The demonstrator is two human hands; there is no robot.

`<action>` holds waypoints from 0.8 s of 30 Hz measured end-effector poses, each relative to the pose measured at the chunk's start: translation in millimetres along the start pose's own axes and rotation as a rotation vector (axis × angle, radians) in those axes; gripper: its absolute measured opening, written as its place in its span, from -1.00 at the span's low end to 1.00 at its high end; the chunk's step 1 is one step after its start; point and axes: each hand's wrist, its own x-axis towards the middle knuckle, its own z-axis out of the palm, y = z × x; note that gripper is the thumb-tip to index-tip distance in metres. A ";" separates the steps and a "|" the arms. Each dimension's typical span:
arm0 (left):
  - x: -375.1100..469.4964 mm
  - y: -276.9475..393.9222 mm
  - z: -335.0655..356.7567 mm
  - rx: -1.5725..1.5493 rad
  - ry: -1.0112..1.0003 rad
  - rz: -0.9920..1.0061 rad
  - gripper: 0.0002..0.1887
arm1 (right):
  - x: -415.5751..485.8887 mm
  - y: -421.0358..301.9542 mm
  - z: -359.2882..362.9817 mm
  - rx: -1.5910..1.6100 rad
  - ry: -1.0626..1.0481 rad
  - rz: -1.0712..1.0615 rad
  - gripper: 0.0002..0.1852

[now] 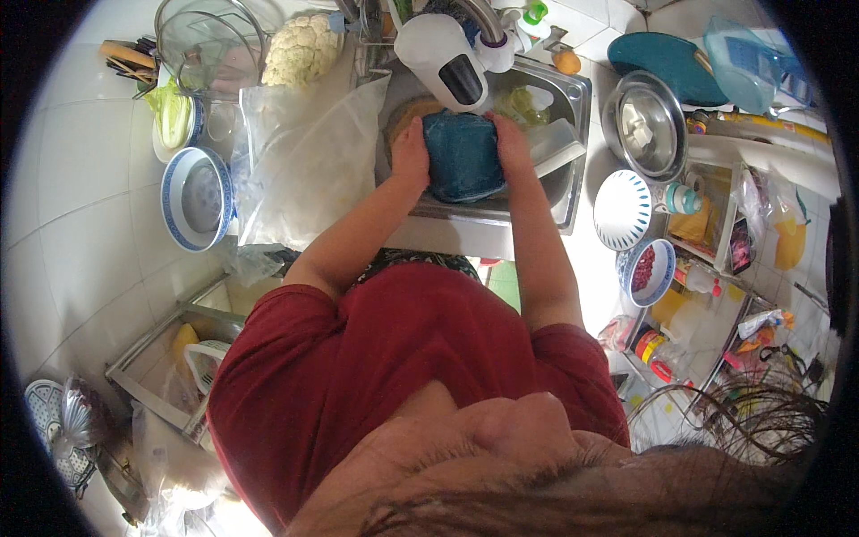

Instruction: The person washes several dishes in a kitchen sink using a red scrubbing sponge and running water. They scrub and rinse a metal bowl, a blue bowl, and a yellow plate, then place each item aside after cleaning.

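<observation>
My left hand [411,151] and my right hand [511,149] grip opposite sides of a dark teal plastic container [464,158]. It is held over the stainless steel sink [580,158], just below a white tap-mounted unit [433,54] with a dark panel. The container's inside cannot be made out. To its right, a translucent plastic box [558,149] leans in the sink near some pale green vegetable [527,106]. Behind my left hand shows part of a round brown thing [402,117], mostly hidden.
Left of the sink lies a large clear plastic bag [305,168], with a cauliflower [302,50] behind it and a blue-rimmed bowl [196,199] beside it. On the right stand a steel basin [607,127], a striped white bowl [622,209] and a bowl of red pieces [644,270].
</observation>
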 end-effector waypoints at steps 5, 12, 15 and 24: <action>3.4 -6.7 -0.9 0.333 0.073 0.506 -0.47 | -55.9 -12.5 53.4 -0.649 0.471 -0.439 -0.49; -27.7 9.1 11.5 0.584 -0.058 0.288 -0.53 | 9.1 20.5 37.8 0.004 0.243 -0.278 -0.46; -34.8 -2.5 10.2 0.676 -0.157 0.453 -0.52 | 17.1 35.5 27.7 0.485 0.133 0.156 -0.37; -15.6 5.2 4.7 1.364 -0.948 1.257 -0.60 | -64.9 7.4 44.8 0.860 0.282 0.236 -0.47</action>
